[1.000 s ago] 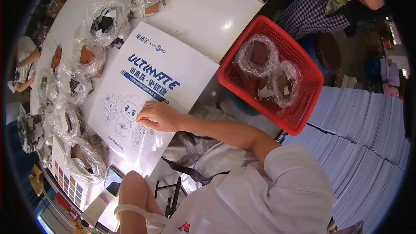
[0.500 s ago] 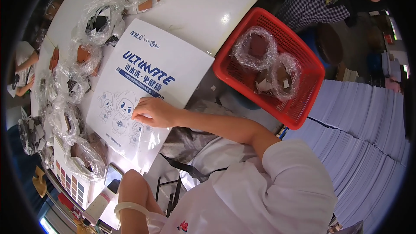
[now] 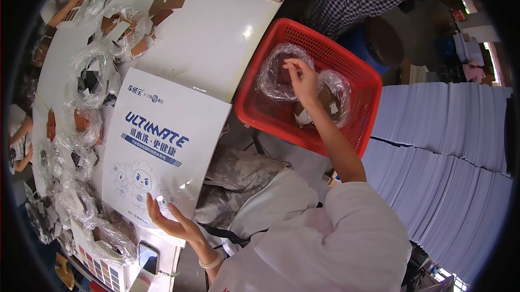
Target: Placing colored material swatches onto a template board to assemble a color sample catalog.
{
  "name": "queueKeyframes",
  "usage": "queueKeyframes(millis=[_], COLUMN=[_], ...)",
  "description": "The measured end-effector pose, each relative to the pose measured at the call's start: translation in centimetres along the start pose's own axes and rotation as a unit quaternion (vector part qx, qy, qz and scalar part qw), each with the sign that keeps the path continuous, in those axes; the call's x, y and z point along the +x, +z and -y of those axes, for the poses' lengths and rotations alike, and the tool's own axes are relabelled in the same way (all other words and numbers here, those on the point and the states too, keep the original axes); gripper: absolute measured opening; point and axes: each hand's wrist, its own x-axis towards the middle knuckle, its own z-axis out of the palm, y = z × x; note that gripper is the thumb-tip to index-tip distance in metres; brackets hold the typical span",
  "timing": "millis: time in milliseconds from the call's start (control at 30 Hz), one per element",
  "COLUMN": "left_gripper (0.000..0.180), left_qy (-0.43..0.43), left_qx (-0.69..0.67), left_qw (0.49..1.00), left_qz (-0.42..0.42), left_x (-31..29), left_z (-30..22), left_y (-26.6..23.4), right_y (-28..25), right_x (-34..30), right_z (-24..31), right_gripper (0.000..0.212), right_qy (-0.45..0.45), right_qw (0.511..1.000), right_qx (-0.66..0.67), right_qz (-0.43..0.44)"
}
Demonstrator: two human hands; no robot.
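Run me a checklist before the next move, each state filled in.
1. Right grip over the red basket: ok.
2. Right grip touching a bundle: cannot tell; fingertips overlap the dark red piece in the bundle nearer the table.
3. Two plastic-wrapped bundles inside the basket: ok.
4. Left grip free: ok, fingers spread, nothing held.
5. Left grip resting on the white panel: cannot tell; it overlaps the near edge.
6. Panel printed side up: ok.

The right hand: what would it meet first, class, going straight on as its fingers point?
The right hand would probably meet the clear plastic bag around dark red material in the red basket, though depth is unclear.
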Motion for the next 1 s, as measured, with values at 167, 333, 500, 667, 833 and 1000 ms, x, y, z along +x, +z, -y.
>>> queueKeyframes(millis=[167, 333, 500, 667, 833, 1000], left_gripper=[0.031, 0.031, 0.031, 0.029, 0.027, 0.026], left_qy=[0.012, 0.025, 0.045, 0.055, 0.067, 0.085], left_qx=[0.028, 0.075, 0.076, 0.085, 0.102, 0.126], left_qw=[0.997, 0.993, 0.992, 0.99, 0.988, 0.983], left_qz=[0.071, 0.09, 0.093, 0.098, 0.099, 0.103], left_x=[-1.6, -1.2, -1.2, -1.0, -0.8, -0.9], left_z=[-0.1, -0.8, -0.9, -1.2, -1.6, -1.3], left_y=[1.3, 1.4, 1.7, 1.8, 1.9, 1.8], right_y=[-0.5, 2.1, 2.6, 0.9, 0.1, -0.3], right_x=[4.3, 6.5, 7.7, 7.2, 6.6, 7.2], right_z=[-10.7, -10.9, -11.2, -9.7, -9.4, -8.2], right_gripper=[0.028, 0.047, 0.052, 0.046, 0.039, 0.039], right_qy=[-0.126, 0.028, 0.037, -0.026, -0.029, -0.08], right_qw=[0.949, 0.874, 0.86, 0.912, 0.922, 0.872], right_qx=[-0.254, -0.389, -0.416, -0.328, -0.315, -0.387], right_qz=[0.137, 0.289, 0.294, 0.245, 0.224, 0.289])
